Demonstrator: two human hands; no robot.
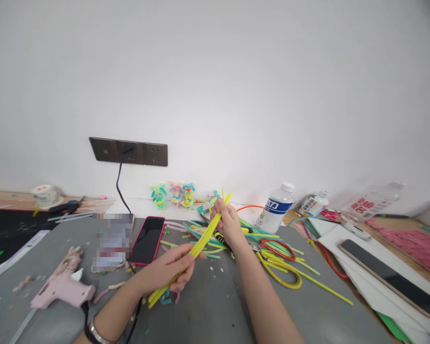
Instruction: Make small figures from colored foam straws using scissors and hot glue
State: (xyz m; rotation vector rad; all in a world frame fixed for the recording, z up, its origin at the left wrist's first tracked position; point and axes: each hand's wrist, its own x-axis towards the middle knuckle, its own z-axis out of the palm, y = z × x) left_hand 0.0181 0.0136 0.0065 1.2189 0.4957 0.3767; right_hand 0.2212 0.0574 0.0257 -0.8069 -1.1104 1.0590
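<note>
A bundle of yellow pipe cleaners (203, 242) runs slantwise between my two hands over the grey mat. My left hand (170, 268) is closed around its lower part, the ends sticking out below. Higher up, my right hand (229, 223) pinches the bundle near its top, where the tips spread and cross. Behind and right of my right hand lies a loose pile of yellow, green and pink pipe cleaners (310, 277). Scissors with a yellow handle (294, 282) and a tool with red handles (284, 248) rest among them.
A pink glue gun (66, 289) with a black cord lies at left. Two phones, one pink-edged (148, 241), lie beside it. Small fuzzy figures (188, 195) stand by the wall. A white bottle (276, 208) stands behind the pile. Another phone (387, 274) sits on white sheets at right.
</note>
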